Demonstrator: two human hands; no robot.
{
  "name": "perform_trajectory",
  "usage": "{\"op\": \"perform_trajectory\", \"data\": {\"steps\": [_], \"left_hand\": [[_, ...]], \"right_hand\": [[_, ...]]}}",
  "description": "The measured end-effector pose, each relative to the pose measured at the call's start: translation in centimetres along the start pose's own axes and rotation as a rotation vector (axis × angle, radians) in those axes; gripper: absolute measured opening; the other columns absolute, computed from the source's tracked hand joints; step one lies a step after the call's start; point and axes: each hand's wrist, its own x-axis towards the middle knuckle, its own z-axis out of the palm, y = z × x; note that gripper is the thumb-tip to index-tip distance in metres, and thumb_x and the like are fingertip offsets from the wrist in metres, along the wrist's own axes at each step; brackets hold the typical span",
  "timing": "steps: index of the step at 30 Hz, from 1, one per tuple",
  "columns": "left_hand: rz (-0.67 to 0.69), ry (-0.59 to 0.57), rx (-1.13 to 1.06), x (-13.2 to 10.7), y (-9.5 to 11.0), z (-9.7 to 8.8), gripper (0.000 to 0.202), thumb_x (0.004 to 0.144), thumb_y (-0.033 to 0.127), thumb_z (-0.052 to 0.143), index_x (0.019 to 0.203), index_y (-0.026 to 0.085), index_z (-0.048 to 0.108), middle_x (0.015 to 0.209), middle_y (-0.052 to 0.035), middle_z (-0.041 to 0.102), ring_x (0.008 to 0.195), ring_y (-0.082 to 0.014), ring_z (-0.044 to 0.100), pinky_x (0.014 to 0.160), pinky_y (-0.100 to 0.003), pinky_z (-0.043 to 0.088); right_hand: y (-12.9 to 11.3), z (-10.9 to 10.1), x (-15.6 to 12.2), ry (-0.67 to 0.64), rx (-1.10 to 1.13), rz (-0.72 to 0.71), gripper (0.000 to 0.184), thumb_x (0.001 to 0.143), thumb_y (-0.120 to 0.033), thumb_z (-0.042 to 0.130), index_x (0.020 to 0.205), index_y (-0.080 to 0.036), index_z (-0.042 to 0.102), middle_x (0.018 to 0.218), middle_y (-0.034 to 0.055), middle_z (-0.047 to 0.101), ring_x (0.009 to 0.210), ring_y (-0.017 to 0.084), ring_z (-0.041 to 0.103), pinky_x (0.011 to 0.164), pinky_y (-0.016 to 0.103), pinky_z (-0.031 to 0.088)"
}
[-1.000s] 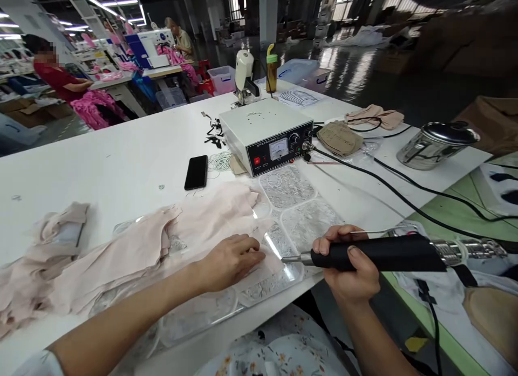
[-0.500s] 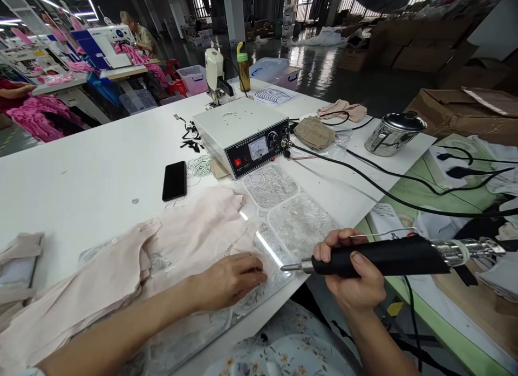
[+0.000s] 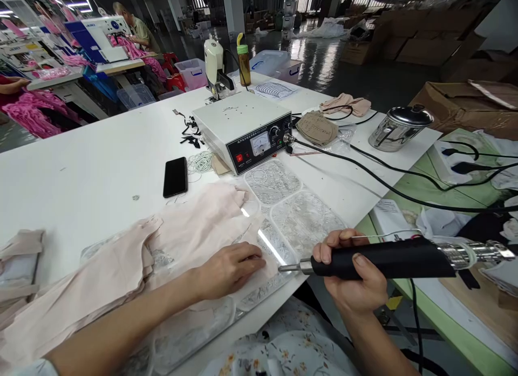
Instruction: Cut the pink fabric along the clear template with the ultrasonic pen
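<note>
Head: right hand [image 3: 358, 292] around cylindrical black tool [image 3: 396, 260], metal-tipped.

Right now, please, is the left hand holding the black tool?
No, the right hand grips the black tool, while the left hand rests on pale fabric.

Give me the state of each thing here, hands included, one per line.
Pale fabric, wrinkled, in layers
Black tool, held nearly level
Left hand, resting on the pale fabric
Right hand, gripping the black tool
Clear plastic sheet, flat, partly covered
Phone, face up, dark
Metal mug, lid on
Bottle, upright, green cap on
Metered box, front connector plugged in
</note>
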Motion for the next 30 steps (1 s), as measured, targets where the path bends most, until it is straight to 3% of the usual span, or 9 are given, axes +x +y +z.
{"op": "perform_trajectory", "data": {"steps": [11, 17, 23, 30], "left_hand": [[0.105, -0.020, 0.160, 0.2, -0.2, 0.2, 0.021, 0.097, 0.010, 0.042, 0.106, 0.009, 0.061, 0.107, -0.0141, 0.066, 0.089, -0.0190, 0.062, 0.080, -0.031, 0.055], [0.076, -0.038, 0.131, 0.5, -0.3, 0.7, 0.025, 0.097, 0.008, 0.039, 0.112, 0.010, 0.059, 0.104, -0.0136, 0.065, 0.093, -0.0191, 0.063, 0.083, -0.031, 0.055], [0.000, -0.031, 0.066, 1.3, -0.3, 1.2, 0.025, 0.099, 0.011, 0.036, 0.100, 0.012, 0.061, 0.095, -0.0102, 0.062, 0.083, -0.0167, 0.062, 0.071, -0.026, 0.054], [-0.016, -0.008, 0.009, 1.1, -0.6, 1.3, 0.022, 0.099, 0.013, 0.037, 0.095, 0.014, 0.058, 0.096, -0.0096, 0.061, 0.085, -0.0161, 0.060, 0.072, -0.026, 0.053]], "right_hand": [[-0.8, 0.4, -0.1, 0.018, -0.020, -0.007, 0.017, 0.070, -0.031, 0.058, 0.083, -0.022, 0.064, 0.070, -0.0018, 0.056, 0.045, 0.009, 0.050, 0.045, 0.028, 0.043], [-0.7, 0.0, -0.2, 0.024, -0.037, -0.008, 0.017, 0.070, -0.032, 0.058, 0.083, -0.023, 0.064, 0.071, -0.0013, 0.057, 0.046, 0.010, 0.050, 0.046, 0.029, 0.043], [-0.9, -0.3, -0.4, 0.060, -0.041, -0.022, 0.017, 0.069, -0.030, 0.058, 0.083, -0.023, 0.065, 0.071, -0.0015, 0.057, 0.046, 0.010, 0.051, 0.046, 0.028, 0.044], [-0.8, -0.6, -0.7, 0.078, -0.077, -0.039, 0.020, 0.069, -0.033, 0.057, 0.085, -0.023, 0.062, 0.072, -0.0017, 0.056, 0.046, 0.010, 0.050, 0.046, 0.029, 0.044]]}}
